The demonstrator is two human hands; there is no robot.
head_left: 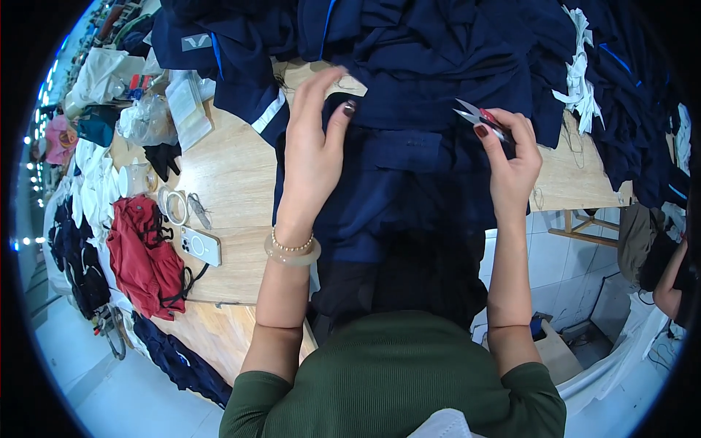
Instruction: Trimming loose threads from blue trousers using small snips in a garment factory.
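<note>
A navy blue garment (409,193) lies spread over the table edge and my lap, with a stitched band across it. Above its left side is my left hand (314,150), thumb apart from the fingers and nothing visible between them; whether it touches the cloth I cannot tell. My right hand (515,157) is closed around small thread snips (469,112) with red on the handle. Their blades are parted and point up and left, over the right part of the garment.
More navy garments (438,44) are heaped along the far side. On the wooden table (234,160) to the left lie a phone (201,246), a coiled white cable (174,206), red cloth (142,252) and plastic bags (148,120). White cloth strips (582,80) hang at right; another person's arm (669,281) shows at far right.
</note>
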